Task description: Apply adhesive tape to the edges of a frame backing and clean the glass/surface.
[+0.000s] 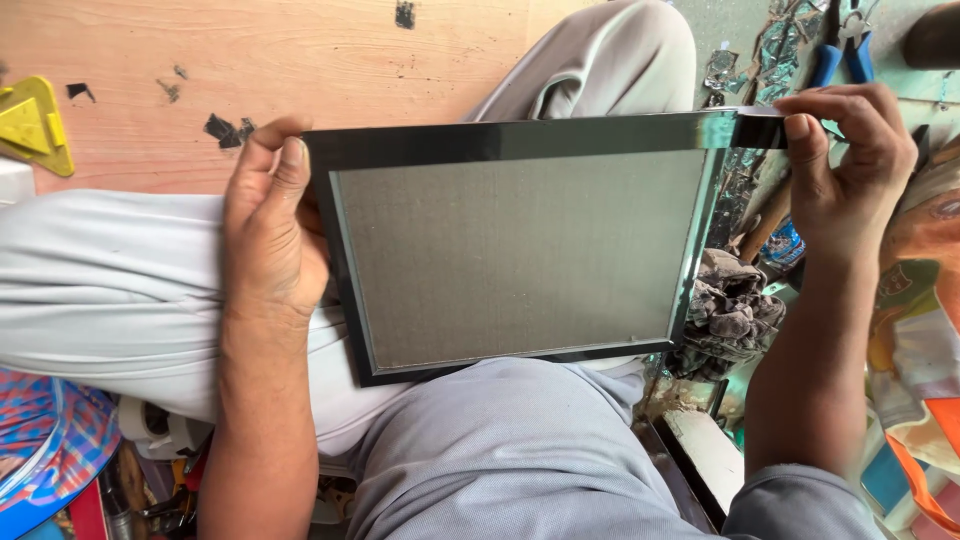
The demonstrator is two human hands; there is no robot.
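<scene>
Frame (520, 255) flat on lap, long axis sideways

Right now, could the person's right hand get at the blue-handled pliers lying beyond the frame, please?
Probably yes. The right hand pinches the black frame's corner, and the blue-handled pliers lie just beyond its knuckles with nothing between, though it would have to let go of the frame first.

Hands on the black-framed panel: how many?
2. The left hand grips the black-framed panel at its left edge; the right hand pinches its top right corner. No other hands show.
</scene>
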